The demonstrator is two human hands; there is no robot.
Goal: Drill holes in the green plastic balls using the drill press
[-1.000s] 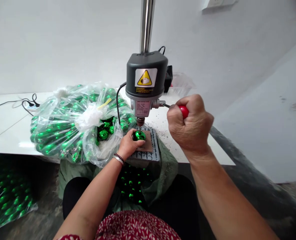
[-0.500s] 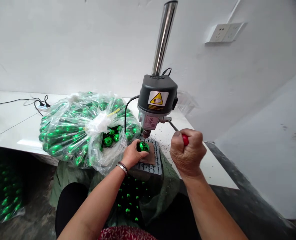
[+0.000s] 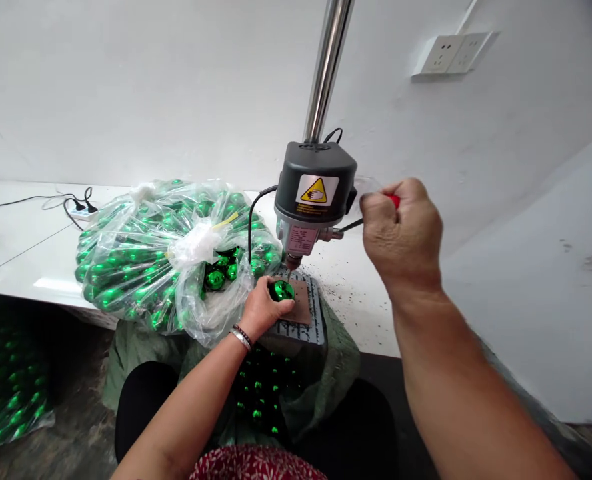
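Note:
My left hand (image 3: 265,308) grips a shiny green ball ornament (image 3: 283,290) between thumb and fingers, over a brown board (image 3: 303,310) on the drill press base (image 3: 319,327). Just above the ball is the drill bit (image 3: 289,274); whether they touch I cannot tell. The drill press head (image 3: 316,183) is dark grey with a yellow warning label. At its right, my right hand (image 3: 403,237) is closed round the feed lever (image 3: 352,227), whose red knob (image 3: 394,200) shows in part above the fist.
A clear plastic bag (image 3: 196,243) full of green balls lies left of the drill on the white table (image 3: 6,247). Dark shavings (image 3: 343,293) are scattered at the right. More green balls (image 3: 259,393) are below the base, and another bag (image 3: 11,393) stands at far left.
My right hand has raised the lever up and to the right. The drill bit has come up a little. My left hand and the ball have shifted slightly left in view.

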